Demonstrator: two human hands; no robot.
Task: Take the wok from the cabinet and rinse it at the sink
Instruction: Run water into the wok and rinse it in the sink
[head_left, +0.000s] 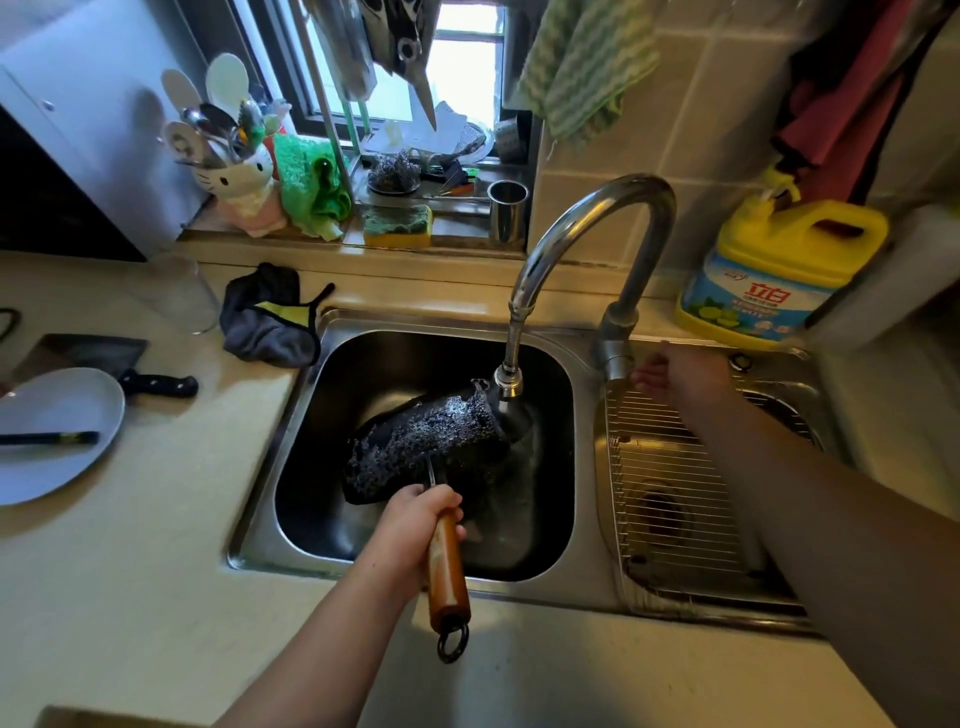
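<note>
At the lower centre, the left hand (415, 512) is gripping the wooden handle (447, 566) of the wok (431, 441), which is lying tilted in the left sink basin (311, 467) under the faucet (587, 249). At the right, the right hand (670, 371) is reaching behind the faucet base; its grip I cannot tell. Farther right, a yellow detergent jug (769, 270) is showing red Chinese characters. At upper left, a cat-shaped holder (236, 182) is holding utensils.

Countertop (156, 519) bears plate (47, 436), cleaver (119, 364), grey cloth (270, 322).
</note>
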